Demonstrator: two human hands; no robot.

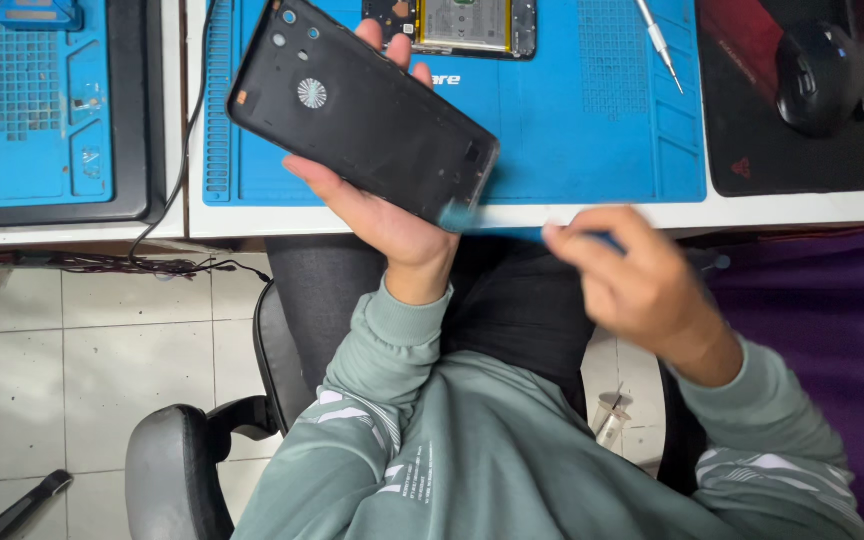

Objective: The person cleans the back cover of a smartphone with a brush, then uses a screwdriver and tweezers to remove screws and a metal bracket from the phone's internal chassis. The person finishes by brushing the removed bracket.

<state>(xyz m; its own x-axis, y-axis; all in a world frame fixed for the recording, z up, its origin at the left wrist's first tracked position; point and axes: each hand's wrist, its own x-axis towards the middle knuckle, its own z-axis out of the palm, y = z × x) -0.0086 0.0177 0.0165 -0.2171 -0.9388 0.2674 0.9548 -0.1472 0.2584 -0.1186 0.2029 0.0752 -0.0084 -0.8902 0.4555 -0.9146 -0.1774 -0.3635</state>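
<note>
Far left: a second blue mat point(32, 110) is sitting on a dark tray, well apart from the work. Chair armrest point(177, 465) is showing below, over the tiled floor point(72, 340).

Left hand point(387, 215) is cradling the black back cover point(362, 110) from beneath, fingers wrapping round the far edge, thumb side hidden. Grip is holding the cover, tilted, raised above the front edge of the tabletop point(592, 212) and partly over the blue work mat point(592, 110). Cover's lower right corner is pointing toward the other hand.

Opened phone body point(467, 25) is lying on the mat just behind the cover, battery side up.

Right hand point(632, 285) is pinching a thin blue pry tool point(497, 228), grip narrow and closed on it; its tip is touching or just beside the cover's corner — motion blur, cannot tell which.

Judgement on doing this well: keeping the tool flat along the edge, working the corner gently, supporting the cover from under so it isn't flexing.

Further right: screwdriver point(660, 45) is lying on the mat, mouse point(817, 75) is sitting on a dark pad point(802, 160).
</note>
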